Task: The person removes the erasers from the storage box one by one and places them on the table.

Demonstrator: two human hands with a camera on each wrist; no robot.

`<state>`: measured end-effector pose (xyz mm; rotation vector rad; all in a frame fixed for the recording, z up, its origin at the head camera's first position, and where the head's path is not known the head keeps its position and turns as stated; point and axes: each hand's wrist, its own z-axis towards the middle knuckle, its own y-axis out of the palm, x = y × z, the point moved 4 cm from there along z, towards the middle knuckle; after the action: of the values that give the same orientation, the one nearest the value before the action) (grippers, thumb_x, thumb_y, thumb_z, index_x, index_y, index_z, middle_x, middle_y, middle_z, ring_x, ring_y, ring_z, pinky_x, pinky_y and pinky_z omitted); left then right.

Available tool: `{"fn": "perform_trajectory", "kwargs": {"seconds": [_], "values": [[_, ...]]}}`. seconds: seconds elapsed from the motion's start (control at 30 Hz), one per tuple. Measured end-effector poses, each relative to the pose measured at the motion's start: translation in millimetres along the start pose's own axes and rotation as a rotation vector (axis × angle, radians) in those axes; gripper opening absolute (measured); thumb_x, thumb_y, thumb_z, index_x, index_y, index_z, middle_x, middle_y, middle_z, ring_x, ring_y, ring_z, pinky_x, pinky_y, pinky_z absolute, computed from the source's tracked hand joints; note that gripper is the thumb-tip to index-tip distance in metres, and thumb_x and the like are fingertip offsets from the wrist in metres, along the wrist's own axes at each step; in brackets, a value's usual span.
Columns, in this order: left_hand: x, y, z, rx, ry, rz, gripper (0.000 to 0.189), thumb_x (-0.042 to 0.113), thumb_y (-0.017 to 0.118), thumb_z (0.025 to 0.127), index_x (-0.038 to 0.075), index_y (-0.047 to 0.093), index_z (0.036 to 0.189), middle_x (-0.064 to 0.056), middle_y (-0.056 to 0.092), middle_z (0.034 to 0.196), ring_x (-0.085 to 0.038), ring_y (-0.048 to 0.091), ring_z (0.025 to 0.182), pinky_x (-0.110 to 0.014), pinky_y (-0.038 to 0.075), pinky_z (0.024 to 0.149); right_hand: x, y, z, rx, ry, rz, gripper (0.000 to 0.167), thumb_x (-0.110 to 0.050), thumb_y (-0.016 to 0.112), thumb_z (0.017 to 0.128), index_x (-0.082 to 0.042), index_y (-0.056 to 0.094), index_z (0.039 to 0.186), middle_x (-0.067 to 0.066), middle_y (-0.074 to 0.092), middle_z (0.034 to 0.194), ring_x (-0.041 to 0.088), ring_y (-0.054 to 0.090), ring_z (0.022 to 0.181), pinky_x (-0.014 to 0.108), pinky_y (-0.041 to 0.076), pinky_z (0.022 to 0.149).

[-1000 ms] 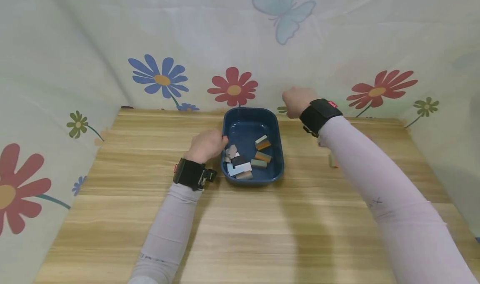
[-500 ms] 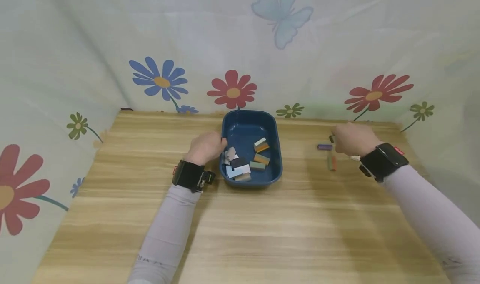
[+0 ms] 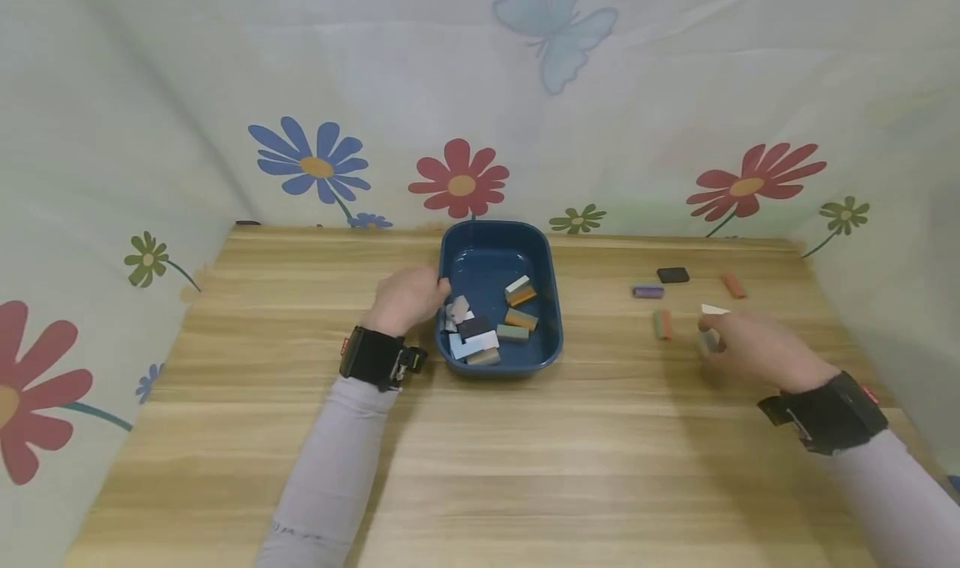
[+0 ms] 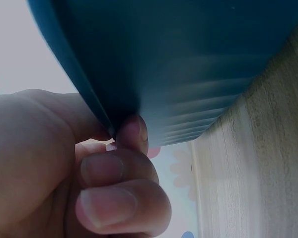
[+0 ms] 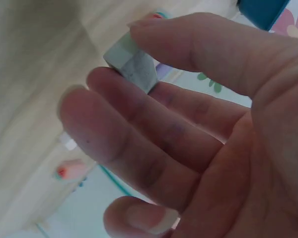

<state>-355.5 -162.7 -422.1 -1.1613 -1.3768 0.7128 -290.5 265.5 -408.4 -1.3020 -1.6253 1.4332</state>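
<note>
Pinching a pale block [image 5: 131, 62] on the right and a blue bin [image 3: 506, 369] on the left

The right hand [image 3: 765, 347] has a narrow grip, parted only by the width of the pale block, which sits between the thumb and the fingers. Whether the block is clear of the surface [image 3: 525, 468] cannot be told. This hand is well apart from the bin, between its three and four o'clock. A white piece [image 3: 715, 309] shows just beside the fingers, toward eleven o'clock; farther along that direction lies a reddish piece [image 3: 733, 285]. A black piece [image 3: 672, 275] and a purple piece [image 3: 648, 291] lie close together toward ten o'clock, and a green-and-orange piece [image 3: 663, 324] between nine and ten.

The left hand [image 3: 408, 301] is at the bin's nine o'clock, its grip closed to the thickness of the rim, thumb and curled fingers pinching it.

Half a second ago the right hand was nearer the backdrop [image 3: 637, 92], partly hiding the black piece and covering the reddish one. It has since shifted toward between four and five o'clock, and both now show. The left hand keeps its hold, and the small blocks [image 3: 513, 333] inside the bin lie as they did.
</note>
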Motion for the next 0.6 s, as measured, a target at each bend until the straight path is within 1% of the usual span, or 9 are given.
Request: {"fn": "perform_trajectory", "kwargs": {"seconds": [0.07,0.17,0.23,0.3,0.4,0.47,0.6], "values": [[1.8,-0.4,0.8,0.003,0.007,-0.009,0.037,0.032,0.041,0.101,0.008,0.063,0.085,-0.007,0.058,0.079,-0.025,0.057,0.074,-0.042,0.045,0.064,6.5,4.5,-6.7,-0.003,0.013,0.020,0.041,-0.008,0.070,0.078,0.011,0.059,0.113,-0.001,0.058,0.072,0.015,0.048,0.061,0.035,0.040,0.055],[3.2,-0.2,1.7,0.005,0.002,-0.010,0.037,0.032,0.042,0.101,0.008,0.063,0.083,-0.007,0.057,0.077,-0.025,0.056,0.072,-0.041,0.044,0.062,14.8,10.6,-13.0,0.007,0.019,0.025,0.032,-0.008,0.070,0.078,0.009,0.062,0.104,-0.001,0.057,0.073,0.016,0.050,0.064,0.038,0.043,0.058],[2.9,0.7,1.9,0.003,-0.001,-0.007,0.038,0.033,0.042,0.101,0.009,0.063,0.081,-0.007,0.057,0.076,-0.024,0.056,0.071,-0.039,0.044,0.061,19.1,14.3,-15.6,0.010,0.025,0.019,0.025,-0.010,0.071,0.077,0.005,0.064,0.096,-0.001,0.056,0.073,0.017,0.050,0.065,0.040,0.044,0.060],[2.5,1.5,1.6,0.000,-0.002,-0.005,0.038,0.033,0.041,0.101,0.009,0.062,0.080,-0.006,0.057,0.074,-0.024,0.056,0.070,-0.039,0.043,0.059,23.2,17.9,-18.3,-0.007,0.047,0.021,0.024,-0.011,0.071,0.078,0.005,0.063,0.095,0.000,0.056,0.073,0.019,0.050,0.066,0.041,0.044,0.061],[2.0,1.5,0.8,0.001,0.000,-0.003,0.038,0.033,0.041,0.101,0.009,0.062,0.080,-0.006,0.056,0.073,-0.024,0.056,0.069,-0.038,0.043,0.059,28.5,21.5,-20.5,-0.024,0.080,0.024,0.029,-0.013,0.070,0.079,0.008,0.061,0.098,0.003,0.060,0.075,0.022,0.054,0.068,0.045,0.046,0.063],[1.8,1.0,0.4,0.001,0.000,-0.001,0.038,0.032,0.041,0.101,0.009,0.062,0.081,-0.006,0.056,0.073,-0.023,0.056,0.068,-0.037,0.043,0.058,31.3,23.8,-20.7,-0.026,0.092,0.026,0.035,-0.014,0.070,0.079,0.011,0.061,0.102,0.005,0.063,0.076,0.025,0.057,0.070,0.049,0.048,0.066],[0.9,0.6,-0.2,-0.005,-0.008,-0.003,0.038,0.033,0.041,0.102,0.009,0.062,0.080,-0.006,0.054,0.071,-0.023,0.055,0.067,-0.037,0.042,0.057,34.0,27.8,-19.0,-0.005,0.094,0.032,0.035,-0.015,0.071,0.078,0.011,0.062,0.100,0.004,0.063,0.074,0.026,0.058,0.070,0.051,0.048,0.068]]}}
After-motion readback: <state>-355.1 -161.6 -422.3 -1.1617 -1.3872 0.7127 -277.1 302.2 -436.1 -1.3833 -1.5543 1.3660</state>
